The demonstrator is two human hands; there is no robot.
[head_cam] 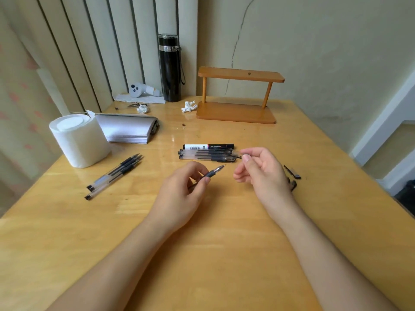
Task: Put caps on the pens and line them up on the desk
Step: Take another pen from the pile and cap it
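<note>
One marker (208,146) bears a barcode label, text unreadable. Left hand (179,194) fingers grip an uncapped pen (211,173); right hand (260,169) fingers pinch a cap (238,155). Near counter (202,254) lies bare.

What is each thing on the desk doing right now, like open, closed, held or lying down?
Pen in left hand: uncapped, held, tip pointing right.
Left hand: closed around that pen.
Right hand: fingers pinching a cap.
Three pens by the roll: uncapped, lying together.
Row of pens: capped, lying side by side.
Loose caps: lying on desk.
Black flask: upright, lid on.
</note>
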